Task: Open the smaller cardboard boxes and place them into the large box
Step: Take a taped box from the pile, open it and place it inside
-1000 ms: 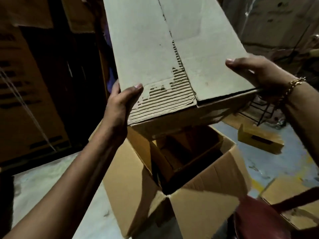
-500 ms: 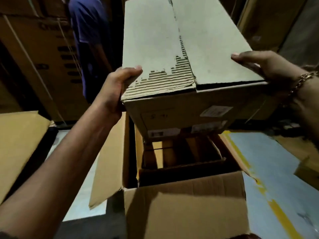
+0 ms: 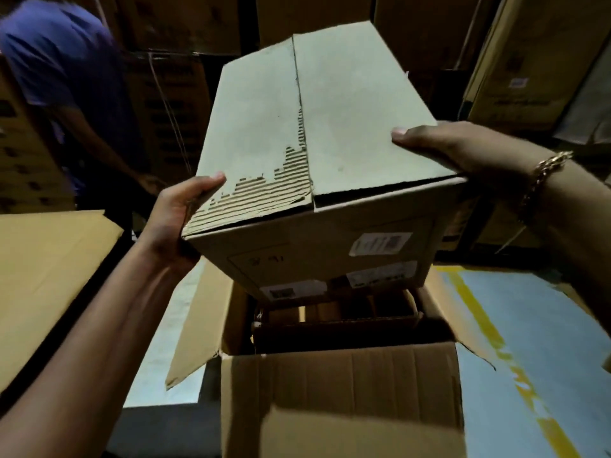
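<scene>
Closest to us stands the large box, its near flap upright and its left flap splayed outward. Inside it we see brown cardboard pieces packed in shadow; we cannot make out how they sit

Above that opening we hold the smaller box in the air between both hands, its near end toward us. Whether its underside touches anything in the large box, we cannot tell. Its top flaps are shut, meeting along a centre seam, and a torn patch at the near left corner shows bare corrugation. Two white labels sit on its near face

Our left hand grips the near left corner, thumb curled over the top edge beside the torn patch, the fingers hidden under the side. Our right hand clasps the right edge, thumb flat on the top flap, the fingers out of sight behind the box. A gold chain bracelet circles that wrist

To the left lies a flat sheet of cardboard. To the right, a yellow stripe crosses the pale floor

Farther back, a person in a blue shirt bends at the left, and stacked cartons fill the dim background
</scene>
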`<state>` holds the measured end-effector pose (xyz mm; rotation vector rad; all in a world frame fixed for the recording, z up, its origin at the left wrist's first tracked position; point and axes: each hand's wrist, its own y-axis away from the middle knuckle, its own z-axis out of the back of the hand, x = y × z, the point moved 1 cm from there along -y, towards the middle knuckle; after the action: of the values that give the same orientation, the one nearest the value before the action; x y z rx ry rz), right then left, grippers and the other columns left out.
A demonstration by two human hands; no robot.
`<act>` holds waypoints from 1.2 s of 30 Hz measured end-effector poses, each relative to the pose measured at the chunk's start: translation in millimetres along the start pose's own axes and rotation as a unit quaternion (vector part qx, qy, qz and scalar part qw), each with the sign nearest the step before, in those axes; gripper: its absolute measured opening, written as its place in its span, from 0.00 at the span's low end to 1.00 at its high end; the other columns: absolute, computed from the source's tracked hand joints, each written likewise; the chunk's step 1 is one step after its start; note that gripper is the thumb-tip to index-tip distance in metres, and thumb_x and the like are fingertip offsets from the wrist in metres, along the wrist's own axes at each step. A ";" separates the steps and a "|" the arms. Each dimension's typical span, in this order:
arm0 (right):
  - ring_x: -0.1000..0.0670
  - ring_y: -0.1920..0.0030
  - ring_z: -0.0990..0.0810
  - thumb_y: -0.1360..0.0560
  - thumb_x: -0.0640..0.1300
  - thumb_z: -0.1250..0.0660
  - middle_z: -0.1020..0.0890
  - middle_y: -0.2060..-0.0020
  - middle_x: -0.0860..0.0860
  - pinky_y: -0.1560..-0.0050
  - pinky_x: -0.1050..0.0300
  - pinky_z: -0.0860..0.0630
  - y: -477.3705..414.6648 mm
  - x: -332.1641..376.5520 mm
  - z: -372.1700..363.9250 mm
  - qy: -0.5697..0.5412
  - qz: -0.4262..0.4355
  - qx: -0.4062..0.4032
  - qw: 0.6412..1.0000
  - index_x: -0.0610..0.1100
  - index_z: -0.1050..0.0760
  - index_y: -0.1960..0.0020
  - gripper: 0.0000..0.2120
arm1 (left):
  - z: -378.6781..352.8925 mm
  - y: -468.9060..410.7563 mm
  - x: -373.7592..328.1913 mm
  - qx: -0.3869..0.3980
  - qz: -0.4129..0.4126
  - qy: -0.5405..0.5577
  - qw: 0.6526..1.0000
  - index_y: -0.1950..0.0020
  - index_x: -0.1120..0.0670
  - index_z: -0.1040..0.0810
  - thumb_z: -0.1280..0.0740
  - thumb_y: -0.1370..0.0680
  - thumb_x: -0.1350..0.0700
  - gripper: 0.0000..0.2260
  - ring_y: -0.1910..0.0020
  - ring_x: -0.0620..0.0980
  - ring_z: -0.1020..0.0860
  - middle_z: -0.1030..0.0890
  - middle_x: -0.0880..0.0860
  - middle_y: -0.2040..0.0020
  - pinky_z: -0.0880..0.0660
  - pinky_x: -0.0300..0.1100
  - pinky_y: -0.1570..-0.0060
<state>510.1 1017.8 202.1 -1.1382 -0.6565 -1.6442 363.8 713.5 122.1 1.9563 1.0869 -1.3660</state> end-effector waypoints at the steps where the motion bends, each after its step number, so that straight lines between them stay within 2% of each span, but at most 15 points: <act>1: 0.46 0.46 0.16 0.27 0.56 0.28 0.17 0.40 0.42 0.47 0.57 0.21 3.5 0.8 -6.0 0.000 -0.017 0.011 1.000 0.46 0.20 0.45 0.16 | 3.6 2.6 1.8 0.001 0.001 -0.001 1.000 0.63 0.57 0.14 0.36 0.20 0.56 0.16 0.63 0.50 0.15 0.14 0.55 0.60 0.19 0.37 0.64; 4: 0.50 0.46 0.16 0.50 0.73 0.23 0.15 0.44 0.49 0.40 0.52 0.23 5.3 -14.6 -18.3 0.033 -0.035 0.012 0.999 0.46 0.20 0.39 0.47 | 14.0 7.3 5.5 -0.008 0.006 -0.016 1.000 0.66 0.56 0.13 0.37 0.20 0.56 0.19 0.65 0.49 0.15 0.14 0.54 0.62 0.19 0.37 0.67; 7: 0.45 0.43 0.17 0.58 0.79 0.27 0.16 0.42 0.50 0.35 0.44 0.24 3.9 -31.6 -26.7 0.055 -0.070 0.007 0.996 0.48 0.21 0.37 0.56 | 22.5 6.5 16.8 -0.020 0.030 -0.021 0.999 0.60 0.58 0.13 0.36 0.20 0.56 0.15 0.62 0.50 0.15 0.14 0.55 0.57 0.18 0.38 0.64; 11: 0.44 0.44 0.17 0.51 0.78 0.25 0.16 0.42 0.48 0.37 0.42 0.23 6.0 -69.4 -31.0 0.039 -0.121 0.024 0.992 0.47 0.22 0.36 0.52 | 21.0 2.8 46.8 -0.031 0.087 -0.035 0.995 0.50 0.61 0.17 0.35 0.22 0.56 0.11 0.62 0.51 0.15 0.13 0.56 0.56 0.19 0.40 0.60; 14: 0.59 0.59 0.15 0.27 0.62 0.30 0.14 0.52 0.55 0.59 0.64 0.19 10.7 -101.9 -33.6 0.005 -0.127 0.046 0.991 0.48 0.23 0.37 0.24 | 20.9 -7.1 72.7 -0.035 0.131 -0.058 0.989 0.44 0.61 0.18 0.28 0.29 0.53 0.17 0.59 0.53 0.16 0.14 0.59 0.50 0.23 0.46 0.53; 15: 0.60 0.61 0.15 0.24 0.57 0.31 0.14 0.53 0.55 0.64 0.66 0.21 12.0 -114.4 -34.6 -0.010 -0.139 0.037 0.990 0.48 0.23 0.38 0.19 | 19.9 -10.2 79.3 -0.035 0.142 -0.066 0.987 0.42 0.60 0.19 0.28 0.28 0.53 0.17 0.58 0.53 0.15 0.14 0.59 0.48 0.23 0.46 0.53; 17: 0.51 0.53 0.14 0.26 0.56 0.29 0.14 0.46 0.49 0.53 0.55 0.17 13.5 -141.7 -38.8 -0.037 -0.175 0.018 0.984 0.47 0.22 0.37 0.21 | 18.4 -15.7 91.4 -0.026 0.146 -0.108 0.983 0.39 0.56 0.20 0.30 0.24 0.53 0.15 0.55 0.51 0.15 0.13 0.56 0.47 0.22 0.44 0.56; 19: 0.47 0.48 0.16 0.31 0.59 0.26 0.15 0.46 0.47 0.42 0.47 0.19 11.2 -163.1 -42.5 -0.017 -0.191 -0.006 0.981 0.45 0.23 0.37 0.27 | 14.5 -18.5 99.1 -0.013 0.128 -0.201 0.971 0.33 0.53 0.23 0.31 0.21 0.54 0.16 0.51 0.47 0.17 0.14 0.51 0.44 0.25 0.41 0.56; 22: 0.50 0.44 0.20 0.25 0.55 0.29 0.19 0.43 0.50 0.49 0.60 0.27 12.6 -184.9 -53.7 0.062 -0.210 -0.012 0.976 0.40 0.28 0.32 0.28 | 12.0 -20.7 114.6 -0.006 0.108 -0.380 0.919 0.24 0.51 0.31 0.29 0.21 0.54 0.26 0.42 0.46 0.22 0.22 0.47 0.35 0.27 0.41 0.49; 24: 0.47 0.37 0.25 0.27 0.62 0.30 0.24 0.37 0.48 0.47 0.58 0.34 13.8 -202.3 -64.4 0.154 -0.213 0.026 0.964 0.39 0.30 0.29 0.36 | 14.8 -21.6 133.9 0.017 0.105 -0.554 0.826 0.22 0.49 0.34 0.28 0.23 0.48 0.31 0.29 0.53 0.29 0.29 0.51 0.26 0.30 0.49 0.36; 26: 0.47 0.44 0.25 0.28 0.63 0.30 0.24 0.44 0.49 0.53 0.56 0.34 13.7 -219.9 -75.9 0.223 -0.219 0.071 0.947 0.40 0.25 0.40 0.29 | 16.8 -19.5 153.7 0.054 0.069 -0.714 0.694 0.27 0.44 0.28 0.31 0.24 0.40 0.25 0.24 0.55 0.39 0.31 0.50 0.24 0.38 0.57 0.30; 28: 0.47 0.52 0.27 0.26 0.61 0.31 0.27 0.52 0.49 0.61 0.57 0.36 14.6 -228.8 -86.5 0.314 -0.205 0.098 0.922 0.46 0.31 0.56 0.19 | 15.1 -15.0 166.8 0.078 0.040 -0.775 0.625 0.37 0.43 0.21 0.37 0.24 0.34 0.21 0.24 0.55 0.43 0.27 0.48 0.29 0.45 0.60 0.30; 30: 0.44 0.43 0.26 0.26 0.62 0.32 0.27 0.43 0.45 0.52 0.54 0.30 15.5 -231.7 -94.6 0.352 -0.199 0.112 0.908 0.45 0.30 0.49 0.21 | 12.9 -12.5 174.9 0.085 0.031 -0.790 0.607 0.40 0.45 0.19 0.41 0.24 0.31 0.24 0.21 0.55 0.45 0.24 0.48 0.31 0.53 0.61 0.28; 33: 0.40 0.29 0.32 0.30 0.71 0.37 0.33 0.28 0.43 0.33 0.47 0.30 14.5 -229.5 -99.4 0.383 -0.211 0.119 0.891 0.44 0.34 0.28 0.41 | 6.6 -13.7 176.8 0.079 0.022 -0.800 0.595 0.38 0.46 0.21 0.46 0.26 0.25 0.31 0.19 0.56 0.49 0.25 0.52 0.28 0.65 0.60 0.26; 36: 0.38 0.24 0.39 0.34 0.78 0.40 0.40 0.22 0.44 0.28 0.43 0.35 12.4 -217.5 -108.0 0.411 -0.209 0.131 0.878 0.48 0.43 0.21 0.51 | -1.6 -15.8 177.3 0.116 0.027 -0.795 0.595 0.26 0.44 0.31 0.46 0.32 0.20 0.42 0.18 0.58 0.52 0.32 0.53 0.22 0.67 0.61 0.25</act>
<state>496.5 1014.1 -40.7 -0.0291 -0.5433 -2.1030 381.9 779.9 -42.0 0.1767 -0.1111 -2.3064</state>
